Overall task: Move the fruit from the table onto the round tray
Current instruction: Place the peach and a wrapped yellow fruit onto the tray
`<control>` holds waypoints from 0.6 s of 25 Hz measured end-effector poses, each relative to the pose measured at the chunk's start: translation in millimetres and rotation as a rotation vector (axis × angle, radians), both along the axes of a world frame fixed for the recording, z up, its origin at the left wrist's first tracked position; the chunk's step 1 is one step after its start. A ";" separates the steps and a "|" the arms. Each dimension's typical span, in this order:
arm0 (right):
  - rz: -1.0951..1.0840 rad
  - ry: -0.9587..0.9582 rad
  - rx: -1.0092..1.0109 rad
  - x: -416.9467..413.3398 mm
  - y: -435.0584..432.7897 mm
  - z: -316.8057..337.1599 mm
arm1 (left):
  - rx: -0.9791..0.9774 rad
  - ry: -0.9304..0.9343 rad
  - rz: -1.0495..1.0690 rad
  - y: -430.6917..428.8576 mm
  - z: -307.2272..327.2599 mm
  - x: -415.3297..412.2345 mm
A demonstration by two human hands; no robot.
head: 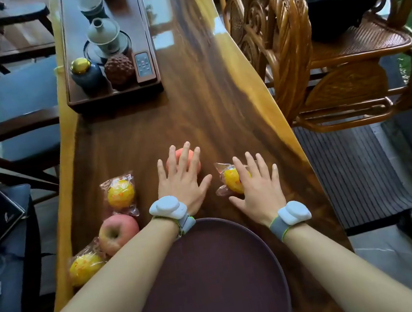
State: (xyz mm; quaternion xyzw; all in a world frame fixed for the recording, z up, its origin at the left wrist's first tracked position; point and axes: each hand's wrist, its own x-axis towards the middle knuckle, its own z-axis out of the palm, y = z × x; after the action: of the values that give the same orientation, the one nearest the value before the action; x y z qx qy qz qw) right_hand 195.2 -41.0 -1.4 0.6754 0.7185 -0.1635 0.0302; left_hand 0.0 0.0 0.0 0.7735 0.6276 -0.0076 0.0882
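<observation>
A dark round tray (208, 287) lies on the wooden table (219, 115), close to me, with nothing on it. My left hand (183, 180) is spread open over an orange-pink fruit (182, 157) beyond the tray. My right hand (256, 182) is open, fingers apart, over a yellow fruit in clear wrap (231, 180). To the left lie another wrapped yellow fruit (120, 194), a red apple (118, 233) and a third wrapped yellow fruit (85, 267) near the table's left edge.
A dark wooden tea tray (113, 92) with cups, a jar, a pinecone-shaped piece and a remote sits farther back on the left. A rattan chair (319, 53) stands to the right, dark chairs with blue cushions to the left.
</observation>
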 end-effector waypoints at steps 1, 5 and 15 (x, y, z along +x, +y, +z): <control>0.001 -0.001 -0.026 0.2 1.3 -1.8 | -0.028 0.037 -0.006 2.5 -1.7 -1.1; -0.008 0.002 -0.064 4.0 3.4 -15.5 | -0.132 0.081 0.015 9.2 -14.5 -6.9; -0.024 0.015 0.006 5.7 9.9 -25.6 | -0.176 -0.009 0.100 24.1 -18.6 -6.8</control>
State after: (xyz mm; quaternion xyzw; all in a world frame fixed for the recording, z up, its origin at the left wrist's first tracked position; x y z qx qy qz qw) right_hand 201.0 -31.0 -27.0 0.6829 0.7109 -0.1669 0.0209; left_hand -6.8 24.1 -18.6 0.7306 0.6618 -0.0550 0.1589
